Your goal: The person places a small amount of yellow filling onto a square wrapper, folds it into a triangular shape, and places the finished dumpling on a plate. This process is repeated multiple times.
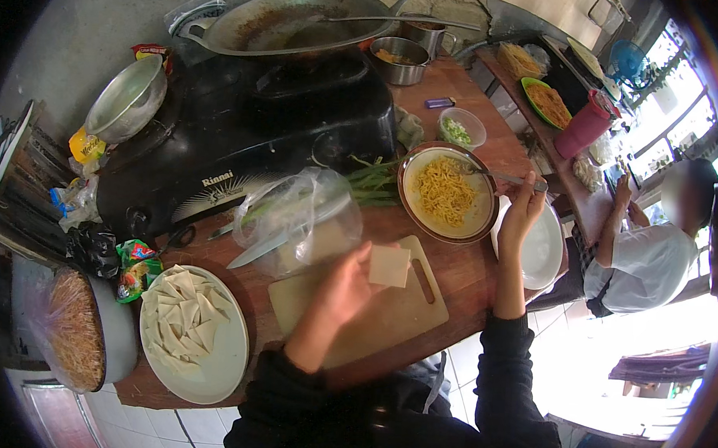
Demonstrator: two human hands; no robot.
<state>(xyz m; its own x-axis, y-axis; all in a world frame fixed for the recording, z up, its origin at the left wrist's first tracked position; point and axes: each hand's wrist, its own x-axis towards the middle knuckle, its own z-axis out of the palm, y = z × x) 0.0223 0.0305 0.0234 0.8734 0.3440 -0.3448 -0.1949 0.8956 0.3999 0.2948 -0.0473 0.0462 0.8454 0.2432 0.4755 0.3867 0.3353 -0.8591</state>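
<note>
A square dough wrapper (389, 266) lies on the fingers of my left hand (347, 283), above a pale cutting board (355, 320). My right hand (523, 210) grips the handle of a metal spoon or fork (505, 177); its far end rests in yellow noodles (447, 192) in a brown-rimmed bowl (403, 193). Folded dough wrappers (183, 318) are piled on a white oval plate (220, 368) at the left. Chopped green onion (455, 131) fills part of a small plastic tub. Beside my right forearm is a white plate (538, 250).
A black gas stove (267, 124) carries a large wok (283, 28). A knife (258, 252) lies partly under a clear plastic bag (305, 215), near scallions (373, 179). Steel pots (399, 63) stand behind. A person (652, 255) in a white shirt is at another table, right.
</note>
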